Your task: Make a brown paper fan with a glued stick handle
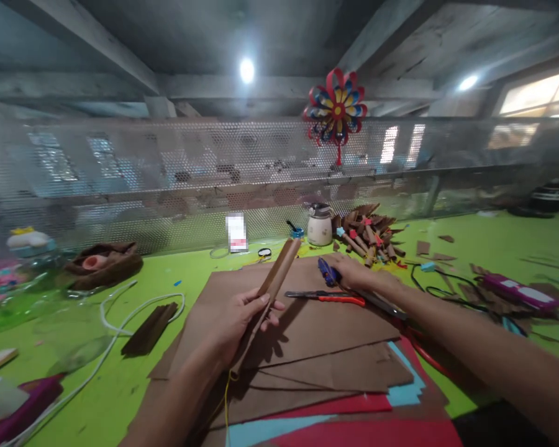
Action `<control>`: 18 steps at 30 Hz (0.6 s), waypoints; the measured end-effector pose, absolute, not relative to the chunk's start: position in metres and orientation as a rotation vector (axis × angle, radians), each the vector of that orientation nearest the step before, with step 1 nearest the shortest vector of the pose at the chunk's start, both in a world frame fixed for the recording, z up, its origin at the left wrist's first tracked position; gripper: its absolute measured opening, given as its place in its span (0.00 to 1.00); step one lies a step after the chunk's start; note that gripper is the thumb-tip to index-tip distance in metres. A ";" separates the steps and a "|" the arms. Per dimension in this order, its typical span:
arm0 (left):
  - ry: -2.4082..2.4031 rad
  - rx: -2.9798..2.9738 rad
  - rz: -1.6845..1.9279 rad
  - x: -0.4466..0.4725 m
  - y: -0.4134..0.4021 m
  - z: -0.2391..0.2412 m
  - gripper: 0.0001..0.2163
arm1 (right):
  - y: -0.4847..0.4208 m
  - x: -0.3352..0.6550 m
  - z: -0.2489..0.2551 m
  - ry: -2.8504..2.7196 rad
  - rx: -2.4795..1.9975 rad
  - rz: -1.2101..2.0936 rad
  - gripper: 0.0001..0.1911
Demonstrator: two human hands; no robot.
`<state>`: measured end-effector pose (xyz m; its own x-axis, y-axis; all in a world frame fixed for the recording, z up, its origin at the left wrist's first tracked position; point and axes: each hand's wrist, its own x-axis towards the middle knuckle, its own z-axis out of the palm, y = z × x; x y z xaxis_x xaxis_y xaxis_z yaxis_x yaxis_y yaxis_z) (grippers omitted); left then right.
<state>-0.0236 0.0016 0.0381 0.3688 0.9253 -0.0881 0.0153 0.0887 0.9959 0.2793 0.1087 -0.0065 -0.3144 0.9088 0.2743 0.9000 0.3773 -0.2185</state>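
Note:
My left hand [249, 316] is closed around a long folded strip of brown paper [279, 273], tilted up and to the right. A thin yellow string [227, 397] hangs from its lower end. My right hand [349, 272] reaches across and grips a dark blue object [328, 272] whose kind I cannot make out. Just below it lies a cutting tool with an orange-red handle [340, 299] and a dark blade. Under both hands is a stack of brown paper sheets [317, 335], with red paper [354, 431] and light blue paper [405, 379] beneath.
Behind my right hand are a pile of brown paper rolls [370, 236], a white jug [319, 226] and a small blue pot [297, 233]. A white cord [116, 332] and brown strips [149, 329] lie left. A purple box [522, 292] sits right. A paper flower [338, 112] rises behind.

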 end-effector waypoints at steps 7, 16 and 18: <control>0.925 1.237 0.924 -0.018 0.000 0.032 0.08 | 0.119 0.314 0.013 -2.001 -1.642 -0.158 0.13; 0.964 1.214 0.908 -0.015 0.005 0.016 0.12 | 0.045 0.301 0.038 -1.662 -1.139 0.572 0.18; 0.937 1.199 0.896 -0.012 0.003 0.014 0.13 | 0.021 0.280 0.035 -1.650 -1.035 0.742 0.17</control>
